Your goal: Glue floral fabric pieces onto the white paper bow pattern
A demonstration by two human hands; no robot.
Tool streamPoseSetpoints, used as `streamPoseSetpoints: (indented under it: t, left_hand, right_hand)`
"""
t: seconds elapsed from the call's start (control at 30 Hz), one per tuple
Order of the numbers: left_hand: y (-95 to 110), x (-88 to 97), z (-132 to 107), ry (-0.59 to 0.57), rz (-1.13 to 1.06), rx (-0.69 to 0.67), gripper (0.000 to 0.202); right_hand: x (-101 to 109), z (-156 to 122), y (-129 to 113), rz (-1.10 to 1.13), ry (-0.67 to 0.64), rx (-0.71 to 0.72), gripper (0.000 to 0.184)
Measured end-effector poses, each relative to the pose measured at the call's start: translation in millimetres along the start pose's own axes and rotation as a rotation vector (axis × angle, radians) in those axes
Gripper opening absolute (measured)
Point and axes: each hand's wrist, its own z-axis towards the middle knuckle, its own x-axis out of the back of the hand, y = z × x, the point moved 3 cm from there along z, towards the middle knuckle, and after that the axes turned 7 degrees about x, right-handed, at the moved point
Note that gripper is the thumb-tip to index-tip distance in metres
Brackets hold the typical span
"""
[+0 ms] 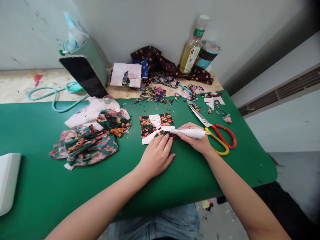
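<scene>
A small square card [157, 128] lies on the green mat [75, 186], partly covered with flowered cloth pieces, its bare white part in the middle. My left hand [156, 156] rests flat with fingers stretched out, fingertips pressing the card's near edge. My right hand [197, 138] grips a white glue pen [191, 133], held sideways with its tip pointing left onto the card's right side.
Red-and-yellow scissors [216, 133] lie just right of my right hand. Flowered cloth pieces [86, 145] are heaped at left. Scraps, a finished card [126, 75], a propped phone [83, 76], a bottle [193, 48] and a jar stand at the back. A white object [7, 181] sits far left.
</scene>
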Motion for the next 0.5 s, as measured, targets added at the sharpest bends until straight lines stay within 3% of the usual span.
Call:
streamPoseSetpoints:
  t: [0.5]
  left_hand:
    - [0.0,0.0,0.5,-0.012,0.008,0.012,0.054]
  right_hand:
    - [-1.1,0.1,-1.2,-0.026,-0.027,-0.008,0.015]
